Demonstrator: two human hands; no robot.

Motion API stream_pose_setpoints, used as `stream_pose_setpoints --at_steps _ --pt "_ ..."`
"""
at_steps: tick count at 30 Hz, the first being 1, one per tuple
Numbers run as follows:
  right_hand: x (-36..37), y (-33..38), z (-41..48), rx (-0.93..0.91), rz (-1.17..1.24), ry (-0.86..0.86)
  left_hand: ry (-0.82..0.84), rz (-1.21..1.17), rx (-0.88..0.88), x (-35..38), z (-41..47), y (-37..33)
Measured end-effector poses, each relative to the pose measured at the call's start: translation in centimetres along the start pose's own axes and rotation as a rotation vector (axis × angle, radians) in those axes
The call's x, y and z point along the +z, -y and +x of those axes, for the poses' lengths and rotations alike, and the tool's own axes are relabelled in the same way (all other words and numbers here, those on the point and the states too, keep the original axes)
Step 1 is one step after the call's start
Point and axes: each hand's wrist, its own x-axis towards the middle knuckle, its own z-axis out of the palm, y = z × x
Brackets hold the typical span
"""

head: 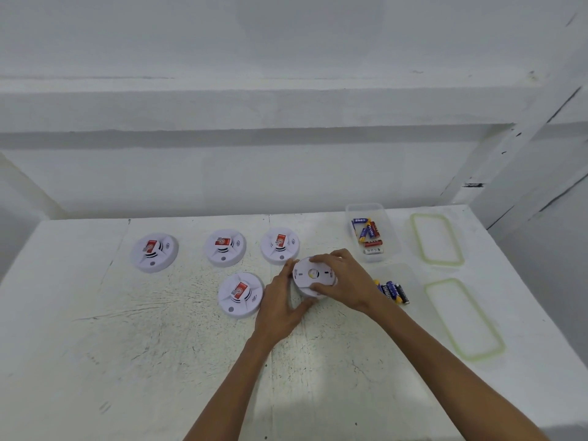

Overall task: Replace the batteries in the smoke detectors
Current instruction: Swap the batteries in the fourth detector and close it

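Hidden: the right hand (345, 281) and its wrist cover the left end of the near batteries (393, 291). The left hand (280, 305) hides the near-left edge of the held white round plastic smoke detector (313, 275).
Cut off: both forearms run out at the bottom edge.
Hard to make out: sticker and battery print is blurred, and the near clear plastic tub (404, 272) barely shows its walls.
Far clear plastic tub (362, 205): a loose pile of blue-yellow, red and one pale far batteries (366, 232), roughly six, count unsure.
Near tub: dark blue batteries, three or four, cannot tell exactly.
Lids: two clear rectangular lids with green seals, far lid (416, 240) and near lid (463, 319), flat on the table right of the tubs.
Detectors: five in all, four face up with red stickers (154, 252) (225, 247) (280, 245) (241, 294).
Held detector: back side up, right of the near face-up one, just in front of the far-right one.
Left grip: fingers curled round its left rim.
Right grip: fingers and thumb spread over the back plate, clamping its edge.
Surface: scuffed white table (127, 345).
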Motion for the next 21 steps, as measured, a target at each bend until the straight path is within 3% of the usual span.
stream_pose_setpoints --at_steps 6,21 --pt "-0.7 -0.7 0.4 -0.067 0.03 0.006 -0.026 -0.017 0.025 -0.2 0.0 -0.6" --pt "-1.1 -0.7 0.9 -0.037 -0.009 0.012 -0.006 -0.014 -0.009 0.1 0.1 0.1"
